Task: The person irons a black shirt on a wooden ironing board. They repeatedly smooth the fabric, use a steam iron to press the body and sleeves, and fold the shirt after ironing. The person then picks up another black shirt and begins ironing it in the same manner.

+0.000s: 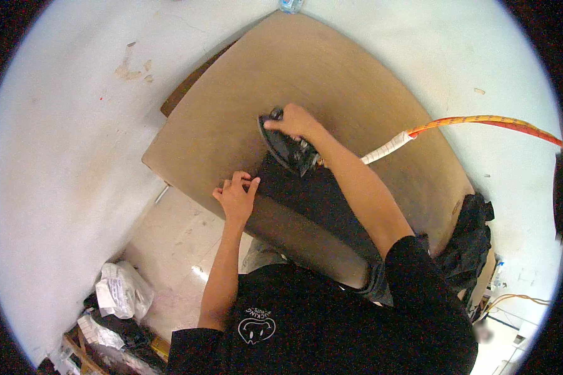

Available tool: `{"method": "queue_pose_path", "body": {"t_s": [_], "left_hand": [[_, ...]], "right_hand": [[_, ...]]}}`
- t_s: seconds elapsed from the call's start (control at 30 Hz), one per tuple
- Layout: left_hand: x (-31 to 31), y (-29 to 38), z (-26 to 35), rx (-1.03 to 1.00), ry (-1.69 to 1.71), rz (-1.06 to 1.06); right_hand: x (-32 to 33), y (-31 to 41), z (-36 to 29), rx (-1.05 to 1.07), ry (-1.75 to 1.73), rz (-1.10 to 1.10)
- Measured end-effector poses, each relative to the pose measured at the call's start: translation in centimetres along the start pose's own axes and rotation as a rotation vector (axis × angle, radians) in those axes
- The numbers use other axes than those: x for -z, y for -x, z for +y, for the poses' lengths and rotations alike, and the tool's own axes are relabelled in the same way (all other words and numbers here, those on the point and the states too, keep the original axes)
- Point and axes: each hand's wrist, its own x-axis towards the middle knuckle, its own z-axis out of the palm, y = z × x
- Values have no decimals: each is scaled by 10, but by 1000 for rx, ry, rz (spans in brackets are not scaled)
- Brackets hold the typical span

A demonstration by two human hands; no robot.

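Note:
My right hand (294,123) grips an electric iron (286,145) with a dark body and a pointed soleplate. The iron sits at the far end of a piece of black fabric (309,187), its tip turned away to the upper left. Beneath them spreads a brown cloth-covered ironing table (328,65). At the fabric's left edge rests my left hand (237,197), fingers curled and thumb apart. Whether it pinches the cloth cannot be made out. From the iron's rear, partly behind my right forearm, runs a white-wrapped cord (387,147).
The cord continues as orange and yellow lines (483,119) to the right. Dark cloth (467,243) hangs over the table's right corner. White walls (75,117) border the table. A plastic bottle (291,5) stands at the far corner; plastic bags (124,290) lie at lower left.

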Motion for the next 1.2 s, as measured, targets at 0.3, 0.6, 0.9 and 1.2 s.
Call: {"method": "queue_pose_path", "body": {"t_s": [0.3,0.6,0.9,1.2], "left_hand": [[54,-33,10,161,379,-94],[-36,-38,73,-618,2,-371],[-61,-24,69,-556,-387,-378],[-96,46,128,-513,-339,-283]], "right_hand": [[-95,173,-75,39,-65,-177],[-86,217,51,-334,-213,183],[-15,313,255,-566,-105,550],[-44,381,209,-299,-223,61]]}}
